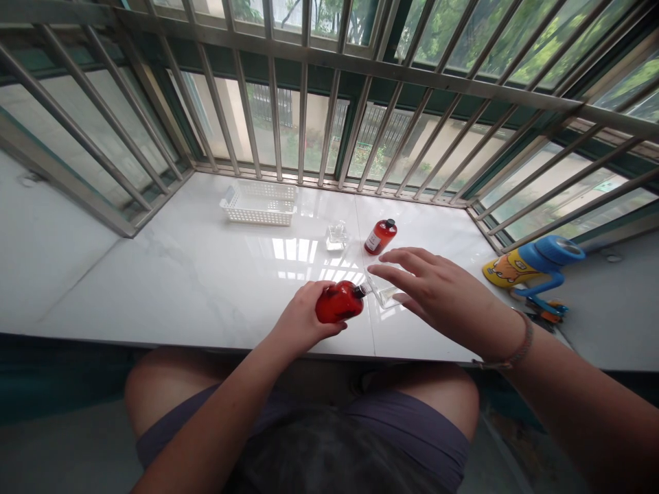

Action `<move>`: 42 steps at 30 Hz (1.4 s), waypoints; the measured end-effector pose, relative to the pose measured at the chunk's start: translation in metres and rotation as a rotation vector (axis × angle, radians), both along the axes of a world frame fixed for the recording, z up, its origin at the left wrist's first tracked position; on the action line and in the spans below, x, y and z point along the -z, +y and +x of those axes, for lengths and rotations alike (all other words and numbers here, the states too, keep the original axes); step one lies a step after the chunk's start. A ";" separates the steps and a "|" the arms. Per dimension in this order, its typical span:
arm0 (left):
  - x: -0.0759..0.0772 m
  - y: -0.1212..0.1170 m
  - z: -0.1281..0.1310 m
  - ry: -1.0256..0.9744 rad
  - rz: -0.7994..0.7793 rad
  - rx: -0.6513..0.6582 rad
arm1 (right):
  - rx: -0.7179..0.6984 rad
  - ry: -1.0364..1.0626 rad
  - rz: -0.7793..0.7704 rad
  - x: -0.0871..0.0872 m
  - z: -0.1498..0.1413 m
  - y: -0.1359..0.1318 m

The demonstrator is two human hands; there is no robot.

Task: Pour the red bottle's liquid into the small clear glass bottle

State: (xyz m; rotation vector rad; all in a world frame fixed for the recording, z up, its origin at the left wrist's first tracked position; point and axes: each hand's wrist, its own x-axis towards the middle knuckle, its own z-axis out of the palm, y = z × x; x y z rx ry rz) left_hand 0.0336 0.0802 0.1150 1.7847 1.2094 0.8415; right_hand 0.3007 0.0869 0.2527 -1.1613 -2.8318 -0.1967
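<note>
My left hand (pixel 305 317) is wrapped round a red bottle (pixel 337 302). The bottle is tipped on its side, its black neck (pixel 359 291) pointing right toward my right hand. My right hand (pixel 425 285) is open, with the fingers stretched out and apart just beyond the bottle's mouth. Below these fingers is a clear, square-edged dish (pixel 387 298), partly hidden by the hand; whether the thumb touches it I cannot tell. Farther back stands a second red bottle (pixel 379 237) with a black cap and a white label. To its left sits a small clear glass container (pixel 336 237).
A white perforated basket (pixel 260 206) lies at the back left of the white marble-look counter (pixel 206 274). On the right are a blue and yellow drinking bottle (pixel 530 264) and a small blue and orange object (pixel 552 310). Metal window bars (pixel 303 123) edge the counter's back and sides.
</note>
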 end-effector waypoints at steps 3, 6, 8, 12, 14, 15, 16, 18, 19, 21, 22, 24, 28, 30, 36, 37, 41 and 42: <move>0.001 0.001 0.000 0.000 0.003 0.002 | -0.003 0.005 -0.002 0.000 0.000 0.001; 0.001 0.001 0.000 -0.001 0.008 0.000 | -0.008 -0.002 0.003 -0.001 -0.001 0.002; 0.001 0.001 0.000 -0.002 0.006 -0.005 | -0.012 -0.015 0.006 -0.002 -0.001 0.002; 0.000 0.002 0.000 -0.008 -0.006 -0.008 | -0.009 -0.049 0.012 -0.003 -0.003 0.002; -0.001 0.002 0.000 -0.008 -0.012 -0.006 | -0.007 -0.054 0.012 -0.004 -0.003 0.002; -0.002 0.002 0.000 -0.008 -0.014 -0.005 | -0.005 -0.049 0.012 -0.005 -0.004 0.001; -0.002 0.002 0.000 -0.008 -0.017 -0.005 | -0.004 -0.042 0.012 -0.005 -0.004 0.001; -0.002 0.002 0.000 -0.009 -0.017 -0.006 | -0.005 -0.034 0.014 -0.006 -0.004 0.001; -0.002 0.002 0.000 -0.009 -0.015 -0.007 | -0.006 -0.036 0.017 -0.006 -0.004 0.000; -0.001 0.002 0.000 -0.010 -0.010 -0.006 | -0.011 -0.048 0.024 -0.006 -0.003 0.000; -0.001 0.001 0.000 -0.011 -0.009 -0.007 | -0.012 -0.053 0.027 -0.005 -0.003 0.000; 0.000 0.001 0.000 -0.011 -0.010 -0.009 | -0.015 -0.057 0.032 -0.005 -0.003 -0.001; 0.001 0.001 0.000 -0.016 -0.011 -0.001 | -0.024 -0.053 0.042 -0.004 -0.002 0.000; 0.001 0.001 0.000 -0.015 -0.012 0.003 | -0.032 -0.060 0.053 -0.004 -0.002 0.000; -0.001 0.001 0.001 -0.004 -0.034 0.001 | -0.044 -0.112 0.081 -0.004 -0.003 -0.001; -0.001 0.001 0.001 -0.005 -0.037 0.000 | -0.044 -0.116 0.083 -0.004 -0.003 -0.001; 0.000 0.001 0.001 -0.008 -0.042 -0.001 | -0.047 -0.126 0.095 -0.004 -0.004 -0.001; 0.000 0.001 0.001 -0.010 -0.041 -0.001 | -0.049 -0.129 0.096 -0.004 -0.004 -0.001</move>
